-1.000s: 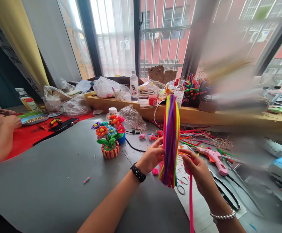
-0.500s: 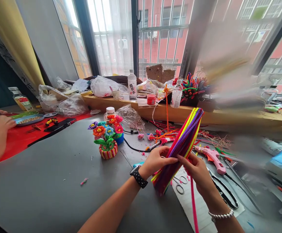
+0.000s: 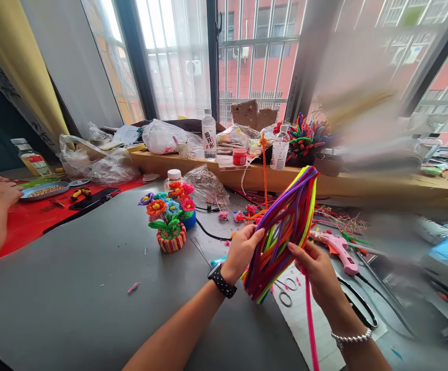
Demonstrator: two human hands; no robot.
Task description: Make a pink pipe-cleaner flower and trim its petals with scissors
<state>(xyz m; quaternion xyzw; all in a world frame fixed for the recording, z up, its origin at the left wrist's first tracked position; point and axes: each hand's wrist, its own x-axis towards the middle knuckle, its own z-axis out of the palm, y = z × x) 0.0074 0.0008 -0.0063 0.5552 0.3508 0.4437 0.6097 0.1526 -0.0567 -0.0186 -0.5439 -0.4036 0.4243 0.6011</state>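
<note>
Between my hands is a bundle of colourful pipe cleaners (image 3: 276, 263), purple, red, yellow and orange, tilted up to the right above the table. Its strands bow apart in the middle and meet at the top end. My left hand (image 3: 242, 252) grips its left side, thumb on top. On the other side my right hand (image 3: 313, 265) pinches the lower right strands. From near that hand a pink pipe cleaner (image 3: 309, 319) hangs down. Beneath lie scissors (image 3: 285, 296) on a white paper sheet (image 3: 301, 330).
A pot of pipe-cleaner flowers (image 3: 171, 238) stands left of my hands. Right of them are a pink glue gun (image 3: 342, 250) and its cable. Bottles (image 3: 209, 136) line the ledge behind. At far left a co-worker's hand (image 3: 0, 198) is near a blue tray of beads (image 3: 46, 190).
The tight pipe-cleaner bundle has spread, with gaps showing between its strands. My left hand has moved slightly up, and my hands are farther apart.
</note>
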